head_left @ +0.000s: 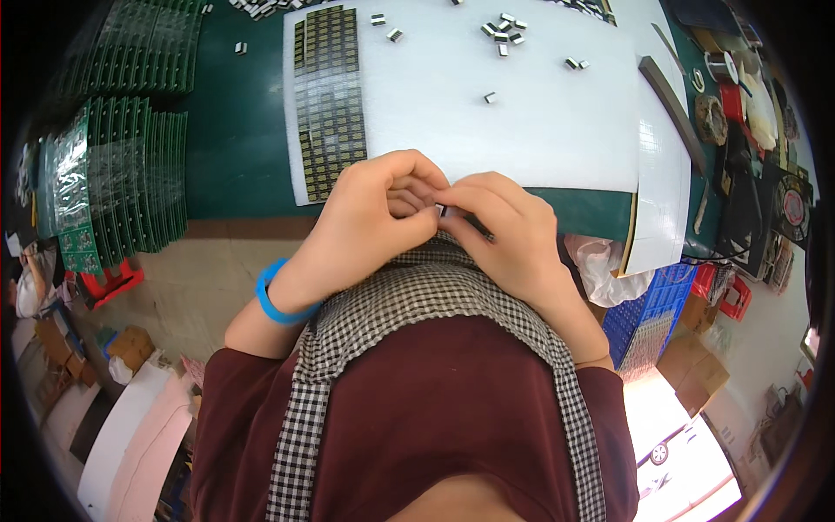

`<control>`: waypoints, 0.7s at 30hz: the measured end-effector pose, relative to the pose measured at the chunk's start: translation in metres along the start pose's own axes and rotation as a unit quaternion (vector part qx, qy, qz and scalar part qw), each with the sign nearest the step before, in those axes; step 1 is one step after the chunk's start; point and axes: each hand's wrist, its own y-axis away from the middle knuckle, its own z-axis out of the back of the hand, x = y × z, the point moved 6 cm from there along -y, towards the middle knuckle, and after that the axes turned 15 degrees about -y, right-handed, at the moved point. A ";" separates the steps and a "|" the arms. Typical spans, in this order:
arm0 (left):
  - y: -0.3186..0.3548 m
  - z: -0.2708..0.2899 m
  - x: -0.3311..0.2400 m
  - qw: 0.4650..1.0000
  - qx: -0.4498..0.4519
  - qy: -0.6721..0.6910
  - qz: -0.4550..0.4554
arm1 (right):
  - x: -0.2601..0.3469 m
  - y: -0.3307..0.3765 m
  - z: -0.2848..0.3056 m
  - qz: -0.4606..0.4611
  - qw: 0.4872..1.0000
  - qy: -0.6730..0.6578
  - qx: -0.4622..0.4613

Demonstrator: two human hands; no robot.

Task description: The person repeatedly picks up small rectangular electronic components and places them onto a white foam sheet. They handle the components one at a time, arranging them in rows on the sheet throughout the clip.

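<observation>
Two hands pinch one small dark component together at the centre of the frame

Left hand and right hand meet fingertip to fingertip just below the near edge of the white foam sheet, both curled and grasping the small component, of which only a sliver shows between the fingers; a blue wristband circles the left wrist. On the sheet's left part lies a panel of gold-patterned circuit boards, and loose small parts sit scattered along the upper edge. Stacked green circuit boards stand at the left of the frame on the green table
</observation>
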 end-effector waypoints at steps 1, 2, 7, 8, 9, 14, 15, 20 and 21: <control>-0.002 0.000 0.003 0.999 0.029 0.036 0.011 | -0.002 0.001 0.002 -0.034 0.998 -0.060 0.003; -0.003 0.001 0.007 0.995 0.058 0.072 0.021 | -0.006 0.002 0.003 -0.067 0.991 -0.119 0.006; -0.004 0.038 0.001 0.977 -0.165 0.087 -0.107 | -0.034 0.007 0.008 -0.214 0.896 -0.383 -0.072; -0.001 0.045 -0.006 0.966 -0.215 -0.012 -0.146 | -0.037 0.006 0.008 -0.220 0.890 -0.388 -0.093; 0.002 0.047 -0.014 0.944 -0.241 -0.150 -0.166 | -0.039 0.006 0.009 -0.224 0.884 -0.393 -0.115; 0.016 0.039 -0.009 0.806 -0.134 -0.565 -0.117 | -0.047 0.008 0.011 -0.251 0.890 -0.369 -0.099; 0.021 0.033 -0.009 0.778 -0.144 -0.598 -0.129 | -0.048 0.009 0.010 -0.266 0.889 -0.361 -0.090; 0.024 0.000 0.001 0.594 -0.228 -0.737 -0.226 | -0.048 0.005 0.010 -0.255 0.908 -0.315 -0.108; 0.024 -0.002 -0.001 0.563 -0.245 -0.748 -0.252 | -0.049 0.006 0.010 -0.269 0.902 -0.316 -0.118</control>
